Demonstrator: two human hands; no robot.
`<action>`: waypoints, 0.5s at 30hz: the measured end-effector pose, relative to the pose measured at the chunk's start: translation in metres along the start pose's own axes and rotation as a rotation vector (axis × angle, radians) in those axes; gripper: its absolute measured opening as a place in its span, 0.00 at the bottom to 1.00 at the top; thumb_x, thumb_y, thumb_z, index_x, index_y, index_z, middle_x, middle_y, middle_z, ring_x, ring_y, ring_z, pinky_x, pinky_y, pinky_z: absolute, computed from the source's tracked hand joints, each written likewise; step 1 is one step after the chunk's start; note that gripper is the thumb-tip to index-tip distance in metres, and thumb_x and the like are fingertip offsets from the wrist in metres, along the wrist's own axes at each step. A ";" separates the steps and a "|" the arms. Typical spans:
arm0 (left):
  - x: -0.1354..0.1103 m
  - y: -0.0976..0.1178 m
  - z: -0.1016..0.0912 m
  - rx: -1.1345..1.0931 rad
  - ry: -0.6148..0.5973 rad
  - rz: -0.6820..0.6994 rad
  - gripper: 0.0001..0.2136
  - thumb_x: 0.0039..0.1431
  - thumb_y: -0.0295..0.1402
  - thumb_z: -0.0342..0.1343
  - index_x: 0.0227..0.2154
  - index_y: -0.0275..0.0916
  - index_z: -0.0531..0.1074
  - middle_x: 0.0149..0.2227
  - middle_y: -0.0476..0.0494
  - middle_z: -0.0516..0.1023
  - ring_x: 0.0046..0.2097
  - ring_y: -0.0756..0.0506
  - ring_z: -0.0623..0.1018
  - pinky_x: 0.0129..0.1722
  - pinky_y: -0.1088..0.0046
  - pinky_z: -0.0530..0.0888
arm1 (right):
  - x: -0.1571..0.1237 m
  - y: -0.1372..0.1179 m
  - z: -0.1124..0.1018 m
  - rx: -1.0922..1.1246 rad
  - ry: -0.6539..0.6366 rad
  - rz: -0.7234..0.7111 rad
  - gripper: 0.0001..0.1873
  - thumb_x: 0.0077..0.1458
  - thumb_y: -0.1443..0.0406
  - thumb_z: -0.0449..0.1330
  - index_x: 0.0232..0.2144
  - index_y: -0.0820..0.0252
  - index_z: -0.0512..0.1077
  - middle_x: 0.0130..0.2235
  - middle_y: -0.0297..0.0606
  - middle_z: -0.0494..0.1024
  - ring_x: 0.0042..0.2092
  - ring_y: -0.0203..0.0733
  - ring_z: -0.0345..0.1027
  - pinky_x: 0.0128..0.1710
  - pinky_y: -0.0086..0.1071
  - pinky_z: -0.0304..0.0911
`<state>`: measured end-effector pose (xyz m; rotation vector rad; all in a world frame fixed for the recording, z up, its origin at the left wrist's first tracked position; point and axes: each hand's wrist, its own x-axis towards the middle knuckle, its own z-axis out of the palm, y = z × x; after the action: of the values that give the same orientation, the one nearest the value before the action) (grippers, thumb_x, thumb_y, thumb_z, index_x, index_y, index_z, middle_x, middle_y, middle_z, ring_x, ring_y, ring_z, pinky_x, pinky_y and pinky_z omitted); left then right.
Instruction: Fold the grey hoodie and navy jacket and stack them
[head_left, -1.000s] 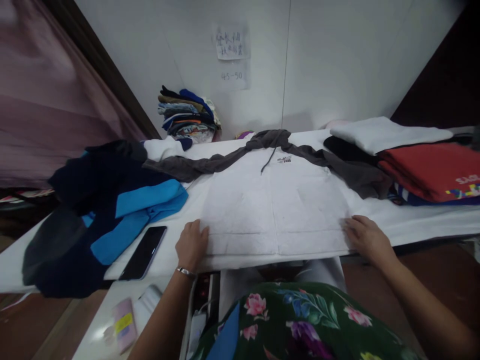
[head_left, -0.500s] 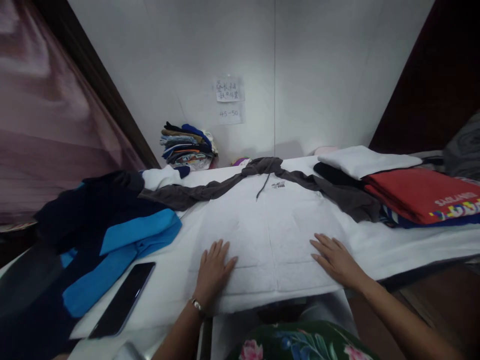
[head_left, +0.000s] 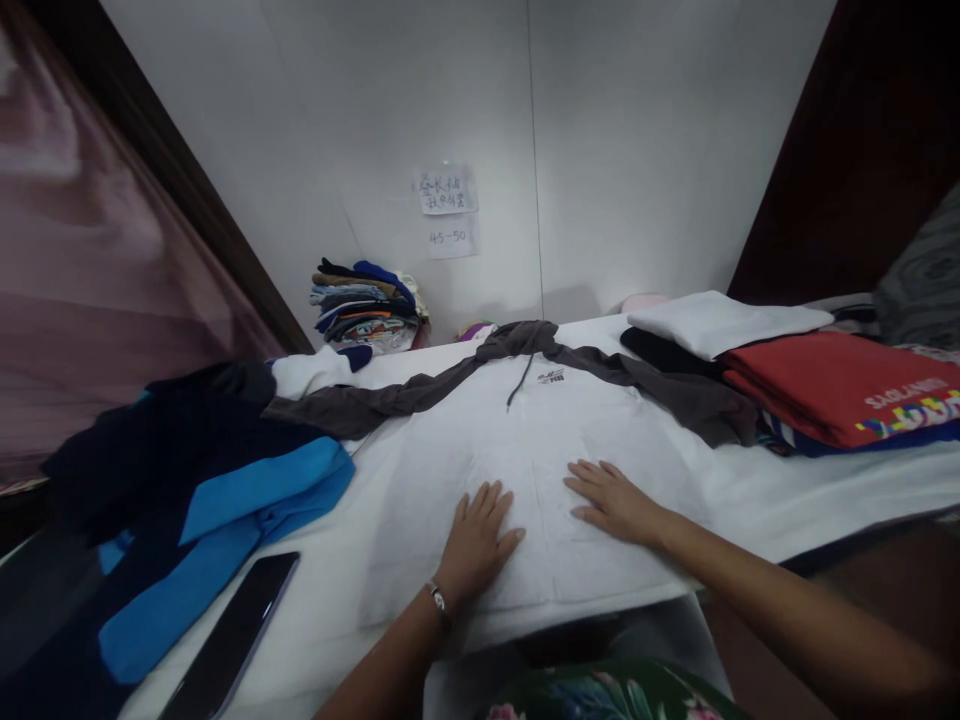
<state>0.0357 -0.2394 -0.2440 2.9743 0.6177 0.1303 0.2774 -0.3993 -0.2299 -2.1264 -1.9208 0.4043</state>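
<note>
Through the head camera I see both bare hands flat and unclenched on a hooded top (head_left: 536, 440), the fingers gripping nothing that I can make out. I have the left hand (head_left: 480, 545) left of the middle seam, a silver band (head_left: 437, 598) at its wrist, and the right hand (head_left: 619, 500) on the other side of the seam, a little farther in.

The top lies spread on the white-covered table (head_left: 802, 490) in front of me — white body near, dark grey hood (head_left: 517, 338) far, grey sleeves out left and right. To my left sit a bright blue garment (head_left: 225, 540) among dark clothes and a phone (head_left: 232, 640); to my right, a red folded garment (head_left: 832, 380). A clothes stack (head_left: 367, 305) stands by the far wall.
</note>
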 end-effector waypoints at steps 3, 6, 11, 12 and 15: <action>0.005 -0.009 -0.009 -0.056 -0.070 -0.038 0.24 0.64 0.46 0.45 0.60 0.41 0.61 0.65 0.40 0.59 0.65 0.40 0.57 0.62 0.52 0.57 | 0.010 0.017 -0.007 0.027 -0.004 0.018 0.35 0.61 0.45 0.42 0.62 0.57 0.60 0.66 0.47 0.53 0.67 0.51 0.42 0.64 0.50 0.39; 0.031 -0.022 -0.022 -0.015 -0.037 -0.119 0.24 0.64 0.46 0.44 0.58 0.40 0.64 0.64 0.38 0.59 0.65 0.39 0.58 0.62 0.52 0.56 | 0.036 0.037 -0.014 0.004 0.034 0.053 0.35 0.61 0.45 0.42 0.61 0.58 0.60 0.66 0.48 0.53 0.67 0.53 0.43 0.63 0.50 0.43; 0.083 -0.057 -0.021 0.121 0.051 -0.273 0.27 0.64 0.48 0.42 0.61 0.37 0.61 0.67 0.36 0.52 0.67 0.36 0.52 0.62 0.47 0.51 | 0.096 0.074 -0.021 -0.071 0.072 0.153 0.33 0.62 0.48 0.43 0.62 0.59 0.58 0.66 0.48 0.52 0.67 0.52 0.42 0.62 0.48 0.44; 0.089 -0.064 -0.017 0.121 0.035 -0.304 0.28 0.64 0.49 0.41 0.61 0.38 0.59 0.67 0.37 0.52 0.67 0.36 0.51 0.62 0.46 0.51 | 0.105 0.084 -0.023 -0.089 0.073 0.178 0.32 0.62 0.49 0.43 0.62 0.59 0.58 0.67 0.47 0.52 0.67 0.52 0.42 0.63 0.48 0.44; 0.093 -0.077 -0.004 0.105 -0.001 -0.353 0.29 0.64 0.50 0.38 0.63 0.40 0.57 0.67 0.40 0.51 0.67 0.37 0.51 0.62 0.47 0.51 | 0.122 0.117 -0.031 -0.158 0.103 0.288 0.31 0.63 0.50 0.42 0.62 0.58 0.58 0.67 0.45 0.51 0.67 0.50 0.42 0.63 0.50 0.42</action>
<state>0.0907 -0.1318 -0.2427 2.9028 1.1670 0.0690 0.4083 -0.2895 -0.2481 -2.4838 -1.6437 0.1946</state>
